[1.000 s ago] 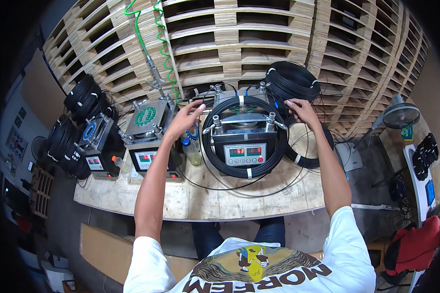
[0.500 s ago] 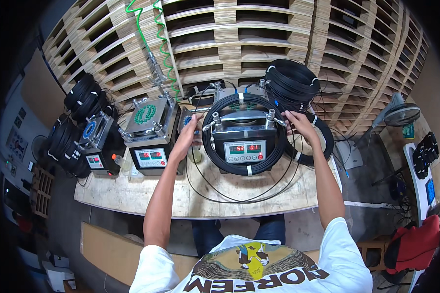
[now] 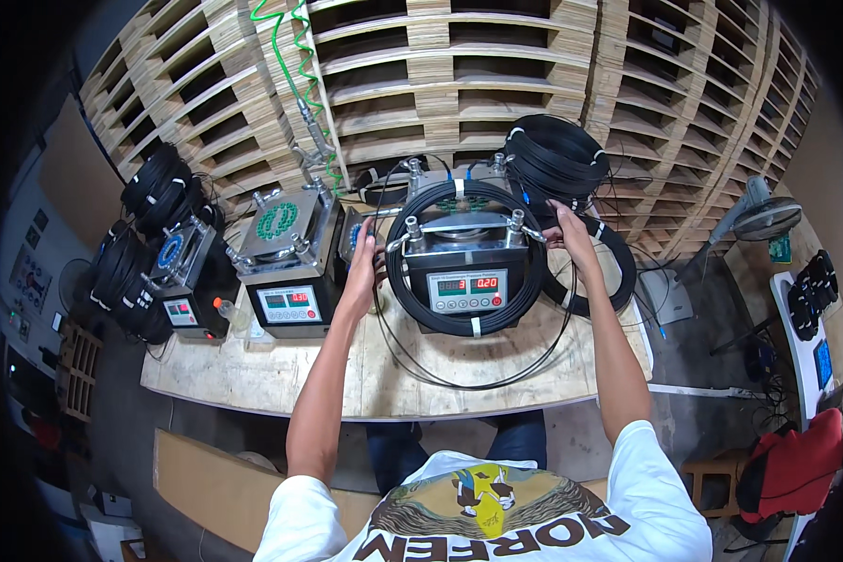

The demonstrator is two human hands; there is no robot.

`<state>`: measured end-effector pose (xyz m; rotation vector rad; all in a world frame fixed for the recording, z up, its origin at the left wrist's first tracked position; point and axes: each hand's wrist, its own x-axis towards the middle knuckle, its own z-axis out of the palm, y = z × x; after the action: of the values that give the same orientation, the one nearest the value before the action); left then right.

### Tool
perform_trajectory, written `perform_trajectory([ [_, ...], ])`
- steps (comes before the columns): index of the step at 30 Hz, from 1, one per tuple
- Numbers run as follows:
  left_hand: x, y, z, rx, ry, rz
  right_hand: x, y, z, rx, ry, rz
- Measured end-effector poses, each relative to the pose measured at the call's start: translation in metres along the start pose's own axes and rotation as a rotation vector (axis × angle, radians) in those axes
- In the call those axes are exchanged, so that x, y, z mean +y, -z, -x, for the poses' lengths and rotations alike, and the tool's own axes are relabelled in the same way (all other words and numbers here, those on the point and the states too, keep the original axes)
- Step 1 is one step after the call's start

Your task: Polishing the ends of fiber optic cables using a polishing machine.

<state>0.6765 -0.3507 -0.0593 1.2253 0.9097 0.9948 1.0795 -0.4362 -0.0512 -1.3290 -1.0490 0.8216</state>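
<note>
A black cable coil point(image 3: 525, 300) bound with white ties hangs round the front of a boxy metal machine point(image 3: 466, 253) with red digits, knobbed posts and side levers. At its left side is my left hand point(image 3: 362, 262), fingers curled beside the coil's edge and the left lever. My right hand point(image 3: 569, 242) is bent the same way by the right lever. Hidden fingertips leave it unclear what either hand grips. Loose black cable point(image 3: 440, 382) loops down from near both hands across the table front. Blue-tipped connectors point(image 3: 470, 174) sit atop the machine.
Two similar machines point(image 3: 290, 304) point(image 3: 183, 309) stand to the left with round connector plates. Black cable coils point(image 3: 557, 155) are stacked behind right, others point(image 3: 164, 187) far left. A small orange-capped bottle point(image 3: 231, 314) stands between the left machines. Wooden pallets point(image 3: 496, 70) rise behind the table point(image 3: 412, 403).
Both hands have shifted slightly, the right one a little left and down. The loose cable loops hang closer together. The red digits on the middle and neighbouring machines differ.
</note>
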Motion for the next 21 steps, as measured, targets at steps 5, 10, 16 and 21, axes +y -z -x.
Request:
perform_trajectory([
  [5, 0.026, -0.016, 0.003, -0.013, -0.154, 0.026, -0.004, 0.014, -0.012, -0.083, -0.042, -0.121],
  [10, 0.051, -0.009, -0.024, -0.108, -0.146, 0.097, -0.035, 0.002, -0.020, -0.108, -0.116, -0.119],
  [16, 0.077, -0.019, -0.038, -0.110, 0.043, -0.160, -0.038, 0.013, -0.050, -0.172, 0.007, 0.309],
  [21, 0.094, -0.021, -0.060, -0.191, 0.081, -0.305, -0.048, 0.002, -0.069, -0.249, -0.076, 0.352],
])
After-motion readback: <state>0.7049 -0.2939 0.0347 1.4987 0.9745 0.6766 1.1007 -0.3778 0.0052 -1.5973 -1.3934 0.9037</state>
